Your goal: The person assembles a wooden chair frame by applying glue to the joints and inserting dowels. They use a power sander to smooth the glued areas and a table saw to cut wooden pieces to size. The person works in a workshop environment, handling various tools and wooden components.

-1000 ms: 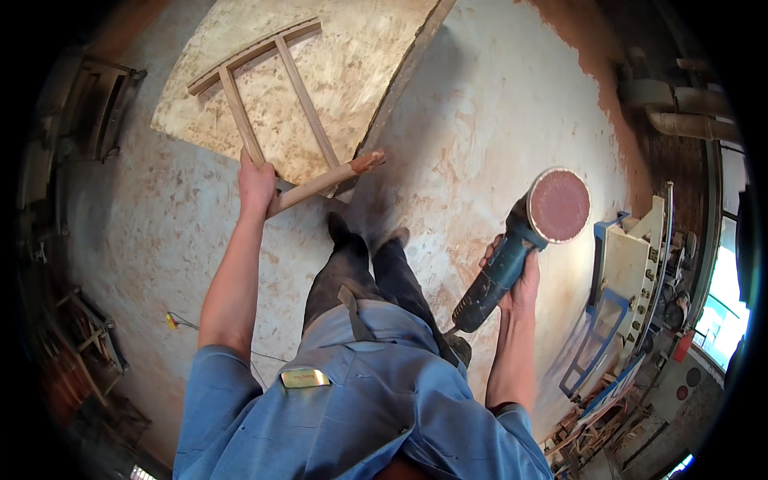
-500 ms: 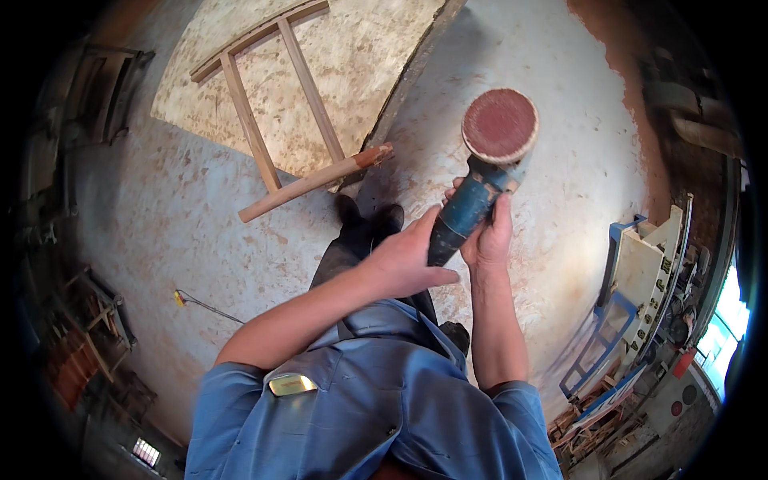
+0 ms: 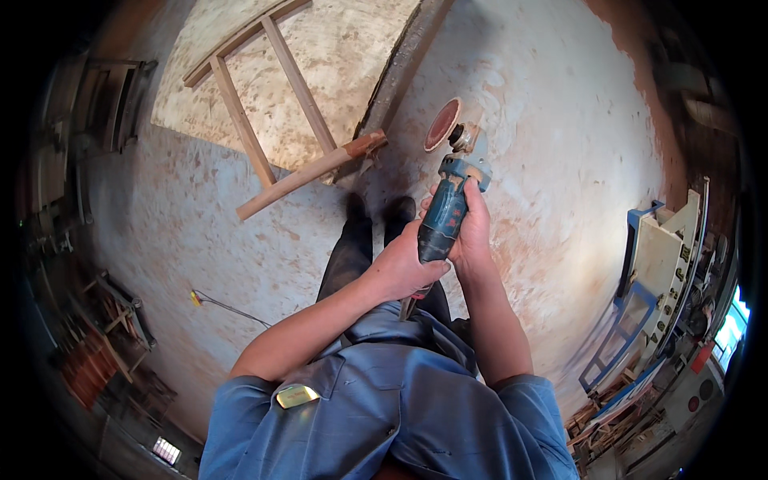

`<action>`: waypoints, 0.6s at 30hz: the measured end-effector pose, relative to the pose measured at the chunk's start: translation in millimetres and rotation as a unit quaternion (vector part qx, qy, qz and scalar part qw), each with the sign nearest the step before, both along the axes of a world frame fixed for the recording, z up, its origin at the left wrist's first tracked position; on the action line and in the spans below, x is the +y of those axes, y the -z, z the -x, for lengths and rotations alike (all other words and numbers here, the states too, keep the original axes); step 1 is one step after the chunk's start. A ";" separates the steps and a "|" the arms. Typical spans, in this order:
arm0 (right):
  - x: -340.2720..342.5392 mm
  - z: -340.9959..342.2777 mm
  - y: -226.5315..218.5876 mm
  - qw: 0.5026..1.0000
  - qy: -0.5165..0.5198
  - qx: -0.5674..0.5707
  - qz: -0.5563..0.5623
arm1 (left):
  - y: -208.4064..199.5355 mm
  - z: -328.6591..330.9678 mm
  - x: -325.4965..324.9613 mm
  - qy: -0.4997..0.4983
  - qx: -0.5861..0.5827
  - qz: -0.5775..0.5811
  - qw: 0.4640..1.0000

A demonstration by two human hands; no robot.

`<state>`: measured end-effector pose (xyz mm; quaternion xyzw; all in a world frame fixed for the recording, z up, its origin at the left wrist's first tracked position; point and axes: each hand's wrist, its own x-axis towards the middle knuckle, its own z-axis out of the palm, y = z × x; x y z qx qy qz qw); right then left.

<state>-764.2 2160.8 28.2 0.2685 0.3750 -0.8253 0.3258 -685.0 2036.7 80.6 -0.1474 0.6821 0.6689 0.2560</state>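
Between my two hands is an angle grinder (image 3: 445, 214) with a blue-green body and a dark rear end. A round reddish sanding disc (image 3: 443, 125) sits on its head, turned nearly edge-on toward the left. My left hand (image 3: 406, 264) is wrapped round the rear of the body. Further up, my right hand (image 3: 472, 228) closes on the body just below the metal head, its thumb along the right side. To the left, a wooden frame (image 3: 280, 88) with two crosspieces rests on a pale stained board (image 3: 352, 40); its rounded near rail (image 3: 304, 178) overhangs the board's edge.
A yellow plug-like piece with a thin cord (image 3: 196, 298) lies on the floor at left. Along the right stand a cream and blue machine (image 3: 652, 248) and a blue frame (image 3: 620, 336). Wooden furniture parts (image 3: 100, 352) are stacked at the left edge.
The grinder has turned in my hands and come lower and left. Its disc faced me before and now shows almost edge-on. My left hand has closed more fully round the rear end.
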 end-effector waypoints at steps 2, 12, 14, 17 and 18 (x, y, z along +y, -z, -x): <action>-0.6 -2.4 0.2 1.000 0.002 -0.011 -0.027 | 11.3 -4.6 -1.7 0.000 0.009 -0.037 0.999; -4.1 -30.4 -4.3 0.989 -0.010 -0.037 0.142 | 8.1 -19.0 -39.8 0.076 0.012 -0.111 0.991; -6.7 -38.1 -2.3 0.995 -0.012 -0.008 0.095 | 7.4 -17.3 -68.8 0.130 0.007 0.029 0.991; -11.0 -48.8 4.4 0.998 0.007 0.054 0.009 | 24.2 -15.9 -136.1 0.002 0.156 0.319 0.935; -12.4 -53.3 8.6 0.997 -0.002 0.076 -0.034 | 35.4 -9.8 -167.1 -0.055 0.095 0.387 0.916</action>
